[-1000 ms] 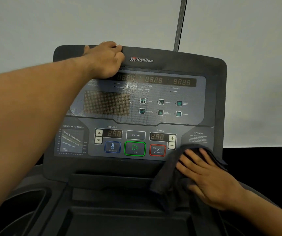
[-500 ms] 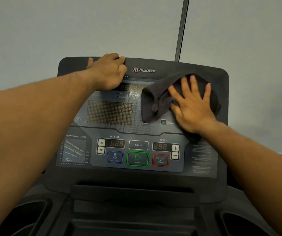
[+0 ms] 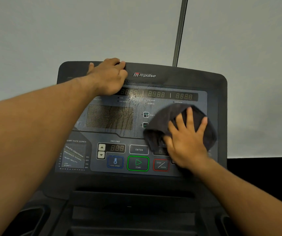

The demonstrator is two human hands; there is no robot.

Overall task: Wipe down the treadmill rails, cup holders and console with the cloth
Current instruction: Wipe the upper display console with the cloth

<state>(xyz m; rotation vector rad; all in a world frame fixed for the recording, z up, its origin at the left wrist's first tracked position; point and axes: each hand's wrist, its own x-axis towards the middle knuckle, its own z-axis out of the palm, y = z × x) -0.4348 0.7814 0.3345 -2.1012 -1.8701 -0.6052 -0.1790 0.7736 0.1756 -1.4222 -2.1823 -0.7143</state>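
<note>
The dark treadmill console (image 3: 179,79) faces me, with number displays, a dot-matrix panel and coloured buttons. Wet streaks shine on its upper panel. My left hand (image 3: 108,77) grips the console's top edge at the left, fingers curled over the rim. My right hand (image 3: 186,138) lies flat with fingers spread on a dark grey cloth (image 3: 164,123), pressing it against the right middle of the panel. The cloth covers the speed display and some mode buttons. The left cup holder (image 3: 29,218) shows at the bottom left; the right cup holder (image 3: 225,222) is mostly hidden by my forearm.
A shelf ledge (image 3: 130,195) runs below the console. A grey pole (image 3: 179,31) rises behind the console against a pale wall. Dark floor or equipment lies at the right behind the console.
My right hand swept the cloth from the lower right of the console up to the top displays, then back down to the right middle. My left hand kept its grip on the top edge.
</note>
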